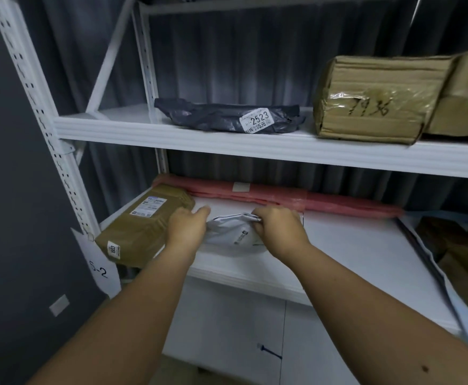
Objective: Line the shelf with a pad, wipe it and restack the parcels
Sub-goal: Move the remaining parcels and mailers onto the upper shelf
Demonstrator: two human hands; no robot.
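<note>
A small white plastic parcel [234, 233] lies on the white pad [352, 245] that covers the lower shelf. My right hand [278, 227] pinches the parcel's upper right edge. My left hand [187, 227] rests on its left side, fingers partly spread, next to a brown cardboard parcel [141, 226] at the shelf's left end. A long pink parcel [296, 200] lies along the back of the shelf.
On the upper shelf [199, 140] sit a dark grey bag parcel [227, 116] labelled 2523 and two brown taped boxes [374, 98]. More brown parcels [460, 262] lie low at the right. A white slotted upright [41, 112] stands at the left.
</note>
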